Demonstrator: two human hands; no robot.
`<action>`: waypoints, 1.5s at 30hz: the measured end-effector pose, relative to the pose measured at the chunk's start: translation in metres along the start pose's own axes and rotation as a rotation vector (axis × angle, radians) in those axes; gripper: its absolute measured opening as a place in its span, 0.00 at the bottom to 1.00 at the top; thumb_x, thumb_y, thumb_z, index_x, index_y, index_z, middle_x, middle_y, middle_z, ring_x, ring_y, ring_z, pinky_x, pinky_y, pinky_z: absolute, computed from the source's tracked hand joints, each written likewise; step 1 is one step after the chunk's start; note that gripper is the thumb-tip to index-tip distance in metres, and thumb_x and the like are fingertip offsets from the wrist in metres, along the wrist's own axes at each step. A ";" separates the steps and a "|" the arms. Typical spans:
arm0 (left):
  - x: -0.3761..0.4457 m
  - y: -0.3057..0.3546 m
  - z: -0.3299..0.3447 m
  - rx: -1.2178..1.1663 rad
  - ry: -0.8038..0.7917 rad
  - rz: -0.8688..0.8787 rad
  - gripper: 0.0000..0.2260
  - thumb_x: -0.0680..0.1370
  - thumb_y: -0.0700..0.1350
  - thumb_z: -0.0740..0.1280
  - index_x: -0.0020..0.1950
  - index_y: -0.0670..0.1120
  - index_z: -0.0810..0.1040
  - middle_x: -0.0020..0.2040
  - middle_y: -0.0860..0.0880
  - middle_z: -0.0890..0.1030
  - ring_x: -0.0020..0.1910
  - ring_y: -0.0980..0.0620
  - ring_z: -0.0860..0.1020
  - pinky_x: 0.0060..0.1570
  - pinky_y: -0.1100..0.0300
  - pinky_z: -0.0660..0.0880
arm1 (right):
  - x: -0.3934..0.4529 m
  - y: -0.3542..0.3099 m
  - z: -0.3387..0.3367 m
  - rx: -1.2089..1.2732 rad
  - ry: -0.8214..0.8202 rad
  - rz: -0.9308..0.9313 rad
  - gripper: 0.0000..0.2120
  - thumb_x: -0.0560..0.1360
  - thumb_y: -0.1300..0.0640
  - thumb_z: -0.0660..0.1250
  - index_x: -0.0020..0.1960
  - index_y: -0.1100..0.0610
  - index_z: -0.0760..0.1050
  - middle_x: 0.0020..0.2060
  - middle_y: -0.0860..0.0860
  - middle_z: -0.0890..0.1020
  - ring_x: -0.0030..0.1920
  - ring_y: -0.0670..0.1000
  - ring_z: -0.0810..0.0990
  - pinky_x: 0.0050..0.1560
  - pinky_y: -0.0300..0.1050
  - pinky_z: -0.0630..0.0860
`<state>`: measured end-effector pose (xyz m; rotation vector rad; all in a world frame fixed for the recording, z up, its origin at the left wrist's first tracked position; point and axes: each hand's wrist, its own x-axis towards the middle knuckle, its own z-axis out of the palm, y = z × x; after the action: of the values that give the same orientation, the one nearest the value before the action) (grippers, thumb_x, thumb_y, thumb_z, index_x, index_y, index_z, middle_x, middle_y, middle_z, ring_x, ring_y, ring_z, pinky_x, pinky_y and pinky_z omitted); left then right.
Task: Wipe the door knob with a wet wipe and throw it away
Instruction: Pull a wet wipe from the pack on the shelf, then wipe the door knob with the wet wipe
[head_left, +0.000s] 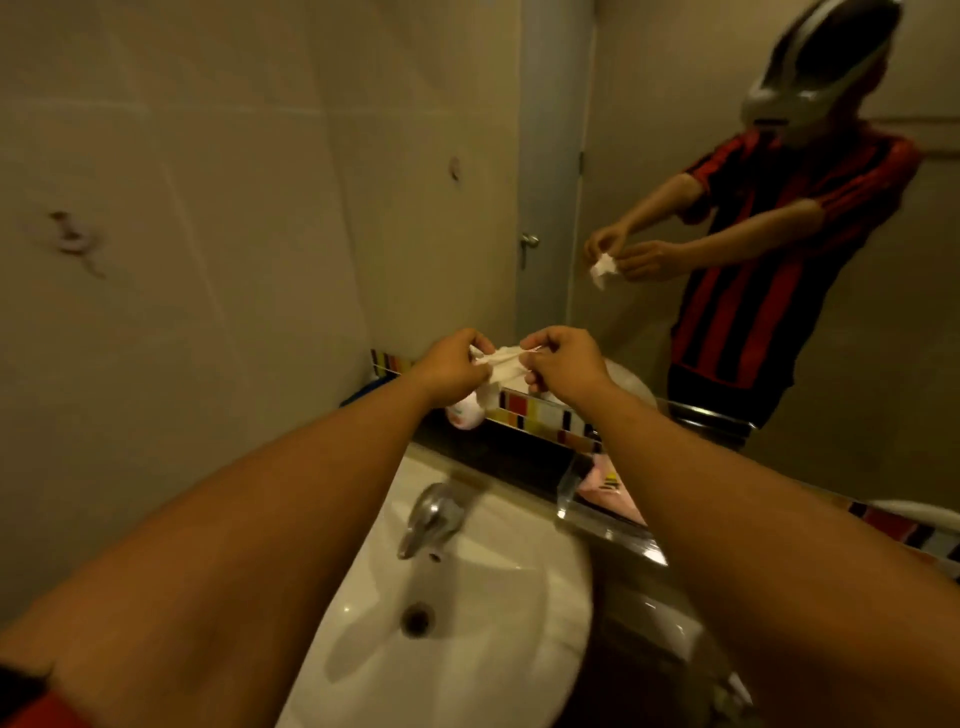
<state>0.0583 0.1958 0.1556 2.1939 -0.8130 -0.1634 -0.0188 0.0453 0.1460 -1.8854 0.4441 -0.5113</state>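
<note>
Both grips were closed on the wipe (506, 364), which was held in the air above the bench (519, 457) and short of the mirror (727, 338).

Left side: two marks or fittings showed on the tiled wall (208, 208); their nature could not be told. The left hand (453, 370) was raised at the end of an outstretched forearm, knuckles toward the camera, thumb and fingers pinching the wipe's left end. A small pale bottle (466, 413) stood on the bench just below that hand, partly hidden by it.

Centre: the wipe was bunched and pulled between the two hands, a loose fold hanging down. Below, the tap (428, 517) and basin (467, 613) appeared dry; no water was running. A knob (530, 241) was visible only as a reflection on a door in the mirror, so the door itself lay behind the person.

Right side: the right hand (563, 366) mirrored the left, forearm extended, fingers curled and pinching the wipe's right end. A pink pack (608, 486) lay on the bench beside a clear holder. The reflection showed the same two-handed hold.

Assessment: the step in hand was judged to be opening out the wipe, before any wiping. The knob had not yet been touched. The next move would call for spreading the wipe flat over one hand's fingers, turning away from the basin toward the door, and closing that hand around the knob. No bin was in view; one would have to be located for disposal.
</note>
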 end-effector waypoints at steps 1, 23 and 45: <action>-0.015 -0.006 -0.022 -0.014 0.027 -0.012 0.10 0.76 0.39 0.68 0.55 0.47 0.74 0.42 0.46 0.77 0.40 0.47 0.77 0.43 0.51 0.78 | -0.007 -0.015 0.016 -0.018 -0.020 -0.035 0.04 0.75 0.67 0.68 0.49 0.63 0.80 0.36 0.56 0.80 0.30 0.51 0.76 0.44 0.56 0.81; -0.389 -0.125 -0.294 -0.059 0.538 -0.496 0.20 0.75 0.58 0.69 0.49 0.40 0.82 0.38 0.43 0.81 0.34 0.47 0.76 0.28 0.61 0.68 | -0.249 -0.200 0.318 0.366 -0.602 -0.086 0.06 0.77 0.70 0.66 0.51 0.64 0.78 0.44 0.57 0.80 0.44 0.57 0.83 0.40 0.43 0.84; -0.470 -0.281 -0.348 -0.129 0.733 -0.841 0.11 0.77 0.39 0.68 0.58 0.36 0.79 0.54 0.37 0.81 0.49 0.40 0.83 0.45 0.52 0.83 | -0.275 -0.162 0.535 -0.174 -1.125 -0.297 0.09 0.71 0.64 0.71 0.50 0.64 0.84 0.47 0.59 0.84 0.49 0.58 0.80 0.53 0.52 0.79</action>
<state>-0.0462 0.8362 0.1320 2.1006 0.5209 0.1746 0.0512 0.6611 0.0839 -2.0851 -0.5529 0.4486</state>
